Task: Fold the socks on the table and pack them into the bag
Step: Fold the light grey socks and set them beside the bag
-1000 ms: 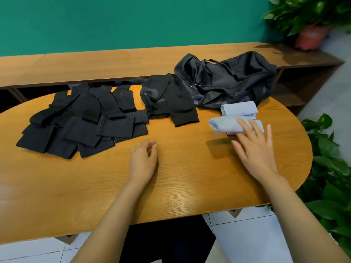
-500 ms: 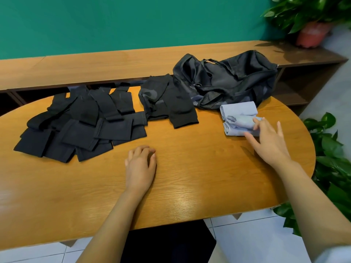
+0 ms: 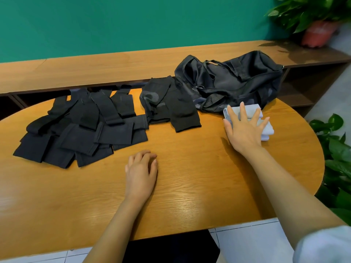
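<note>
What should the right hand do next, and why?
Probably the right hand should curl its fingers round the blue socks and lift them toward the bag. It lies flat and spread on the folded socks, gripping nothing, and they sit right beside the bag. The left hand rests idle on the table.

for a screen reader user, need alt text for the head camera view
A person's right hand lies flat, fingers spread, on folded light blue socks beside a black bag on a wooden table. The left hand rests loosely curled on the table, near piles of dark socks.
</note>
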